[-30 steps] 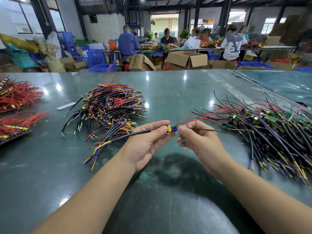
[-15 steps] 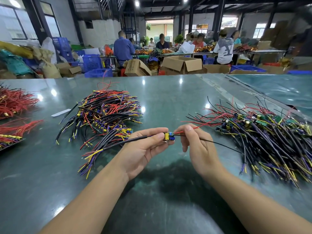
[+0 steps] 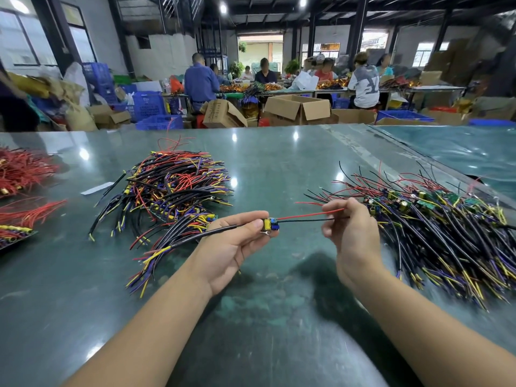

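My left hand (image 3: 229, 247) pinches a small yellow-and-blue circuit module (image 3: 270, 225) between thumb and fingers, above the green table (image 3: 279, 163). A black sheathed cable (image 3: 195, 237) runs left from the module and ends in yellow and purple leads. A red and a black wire (image 3: 304, 217) stretch right from the module into my right hand (image 3: 351, 233), which pinches them with curled fingers. Both hands hover just above the tabletop.
A heap of wired modules (image 3: 173, 188) lies left of centre and another (image 3: 446, 233) spreads at the right. Red wire bundles (image 3: 22, 171) sit at the far left. A white slip (image 3: 96, 188) lies nearby. Cardboard boxes (image 3: 298, 107) and seated people fill the background.
My right hand has slid right along the red and black wires, pulling them straight and taut. The left hand keeps its hold on the module.
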`<move>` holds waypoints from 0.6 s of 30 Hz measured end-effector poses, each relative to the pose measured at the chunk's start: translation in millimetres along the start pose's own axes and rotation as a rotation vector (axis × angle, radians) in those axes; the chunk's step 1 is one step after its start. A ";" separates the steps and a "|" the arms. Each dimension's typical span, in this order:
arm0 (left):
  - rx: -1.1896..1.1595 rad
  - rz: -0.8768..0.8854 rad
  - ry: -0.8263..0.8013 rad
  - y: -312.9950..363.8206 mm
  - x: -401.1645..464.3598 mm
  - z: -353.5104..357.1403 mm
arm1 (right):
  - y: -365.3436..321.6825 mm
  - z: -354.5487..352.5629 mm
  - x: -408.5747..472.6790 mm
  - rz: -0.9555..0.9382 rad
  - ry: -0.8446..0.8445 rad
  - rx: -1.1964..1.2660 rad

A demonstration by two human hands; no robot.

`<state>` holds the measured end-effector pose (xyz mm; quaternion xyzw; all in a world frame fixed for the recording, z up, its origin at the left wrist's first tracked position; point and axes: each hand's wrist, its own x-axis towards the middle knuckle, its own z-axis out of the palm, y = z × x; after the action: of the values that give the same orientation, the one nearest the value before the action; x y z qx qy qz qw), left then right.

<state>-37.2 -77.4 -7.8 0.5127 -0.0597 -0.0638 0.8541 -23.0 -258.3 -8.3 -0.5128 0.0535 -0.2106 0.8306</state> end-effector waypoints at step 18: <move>-0.055 0.112 0.065 -0.5 -0.6 8.8 | -8.1 8.8 -19.3 0.184 -0.174 -0.058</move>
<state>-39.3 -85.2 -4.1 0.4867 -0.0591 -0.0007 0.8716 -40.2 -246.3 0.4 -0.5457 0.0344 -0.0865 0.8328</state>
